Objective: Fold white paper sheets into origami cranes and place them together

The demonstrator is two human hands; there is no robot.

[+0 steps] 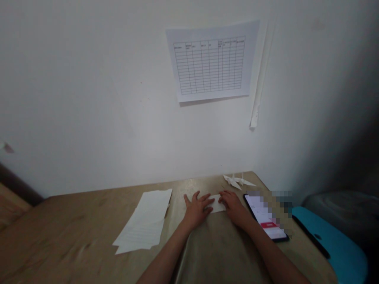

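Observation:
A small folded white paper (pixel 216 205) lies on the wooden table (pixel 74 225) close to the wall. My left hand (pixel 197 208) rests flat on the paper's left part, fingers spread. My right hand (pixel 232 203) presses on the paper's right end with its fingers bent down onto it. Both forearms reach in from the bottom of the view.
A stack of white sheets (pixel 146 223) lies left of my hands. Folded paper cranes (pixel 238 180) sit near the table's back right corner. A phone (pixel 265 216) with a lit screen lies on the right. A blue seat (pixel 331 240) stands beside the table. A printed table sheet (pixel 211 61) hangs on the wall.

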